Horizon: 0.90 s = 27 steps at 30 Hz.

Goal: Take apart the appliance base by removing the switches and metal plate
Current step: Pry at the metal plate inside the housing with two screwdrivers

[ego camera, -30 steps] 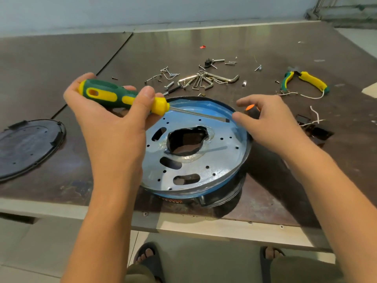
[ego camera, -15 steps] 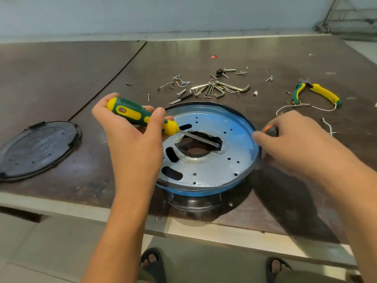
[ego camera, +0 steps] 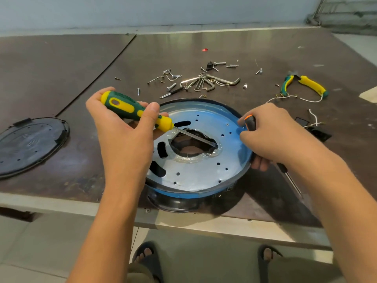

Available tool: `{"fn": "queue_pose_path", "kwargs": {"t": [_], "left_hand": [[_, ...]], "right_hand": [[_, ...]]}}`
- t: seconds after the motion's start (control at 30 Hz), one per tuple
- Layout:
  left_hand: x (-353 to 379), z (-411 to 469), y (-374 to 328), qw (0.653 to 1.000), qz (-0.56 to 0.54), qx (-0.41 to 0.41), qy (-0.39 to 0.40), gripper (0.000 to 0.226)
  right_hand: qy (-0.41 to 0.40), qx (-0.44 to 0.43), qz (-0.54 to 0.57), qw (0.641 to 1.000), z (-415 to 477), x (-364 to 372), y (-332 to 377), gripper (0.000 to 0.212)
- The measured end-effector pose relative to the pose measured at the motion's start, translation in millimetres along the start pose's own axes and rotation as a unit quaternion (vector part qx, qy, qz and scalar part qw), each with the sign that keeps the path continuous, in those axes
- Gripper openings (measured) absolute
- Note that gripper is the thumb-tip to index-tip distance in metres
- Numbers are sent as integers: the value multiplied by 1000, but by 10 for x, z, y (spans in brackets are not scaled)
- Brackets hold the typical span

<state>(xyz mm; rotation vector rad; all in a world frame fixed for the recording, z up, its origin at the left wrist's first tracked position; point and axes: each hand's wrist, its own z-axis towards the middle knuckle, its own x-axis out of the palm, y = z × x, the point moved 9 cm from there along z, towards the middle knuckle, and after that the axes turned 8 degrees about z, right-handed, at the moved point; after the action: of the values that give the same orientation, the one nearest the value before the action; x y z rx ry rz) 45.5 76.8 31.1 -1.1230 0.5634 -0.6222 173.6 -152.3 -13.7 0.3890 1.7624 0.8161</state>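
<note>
The base [ego camera: 179, 203] sits at the table's [ego camera: 61, 68] near edge, the plate [ego camera: 204, 174] on top. A lid [ego camera: 30, 144] lies left of it; screws [ego camera: 171, 86] and hex keys [ego camera: 216, 80] behind, pliers [ego camera: 304, 84] behind to the right (wires [ego camera: 312, 101] beside them). A screwdriver [ego camera: 130, 108] crosses the plate's hole; a second screwdriver [ego camera: 250, 123] at its right rim.

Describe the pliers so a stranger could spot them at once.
Start at the round blue-rimmed metal appliance base at the near edge of the dark brown table. Look beyond it to the right, past the silver screws and hex keys: the pliers lie, the only tool with two curved yellow-and-green handles.
</note>
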Motion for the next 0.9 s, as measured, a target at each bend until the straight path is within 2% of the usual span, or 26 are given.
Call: {"fn": "queue_pose_path", "kwargs": {"t": [0.07,0.23,0.4,0.57,0.63,0.7,0.77,0.8,0.83,0.9], "left_hand": [[10,-13,-32,1000,2,5,2,52],[42,-40,-123,999,7,34,0,51],[15,-17,-115,999,5,33,-11,52],[24,-22,-104,999,4,33,-12,47],[30,-18,-99,999,4,32,-12,48],[40,-17,-97,999,0,32,-12,50],[49,-22,-94,999,2,33,-16,53],[52,-23,-88,999,4,34,-19,54],[55,-24,-81,999,4,34,-19,54],[73,-22,-68,999,7,35,-19,53]], "right_hand": [[14,11,4,1000,-36,-3,-14,22],[41,24,16,999,-24,7,-36,31],[92,35,41,994,-65,101,-9,17],[142,46,60,987,-105,159,-58,19],[111,28,63,991,-74,71,-50,13],[24,-9,46,999,-3,-100,-23,10],[-61,-45,24,997,54,-221,4,19],[-78,-54,9,995,72,-228,10,27],[-77,-55,-3,996,92,-201,-1,30],[-32,-33,8,999,135,-115,-74,18]]}}
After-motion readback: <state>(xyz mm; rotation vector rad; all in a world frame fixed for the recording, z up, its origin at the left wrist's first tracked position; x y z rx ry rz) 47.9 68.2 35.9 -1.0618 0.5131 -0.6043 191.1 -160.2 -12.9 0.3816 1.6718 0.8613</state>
